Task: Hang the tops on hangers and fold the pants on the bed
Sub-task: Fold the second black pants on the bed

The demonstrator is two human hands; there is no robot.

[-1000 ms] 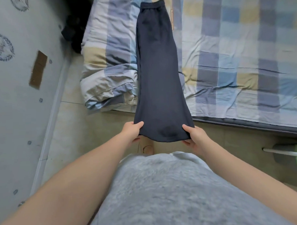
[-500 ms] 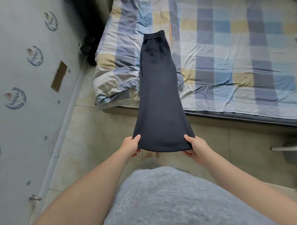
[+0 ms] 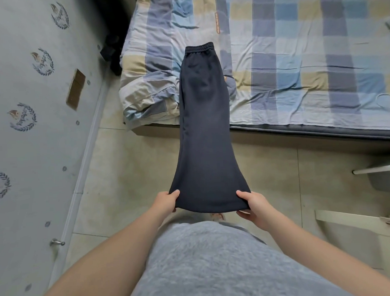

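Both hands, left hand (image 3: 166, 201) and right hand (image 3: 254, 204), pinch the dark pants (image 3: 205, 125) hem corners; beyond them, the waistband lies on the bed (image 3: 297, 54), bare floor (image 3: 128, 173) beneath.

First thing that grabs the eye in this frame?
The dark pants, stretched down the middle from the checked bed to the person. The left hand and right hand each pinch a hem corner over the floor, while the waistband lies on the bed.

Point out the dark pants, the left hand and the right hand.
dark pants (image 3: 205, 125): head view, mid-leg fabric stretched between bed and hands.
left hand (image 3: 166, 201): head view, back of the hand gripping the hem corner.
right hand (image 3: 254, 204): head view, back of the hand gripping the other hem corner.
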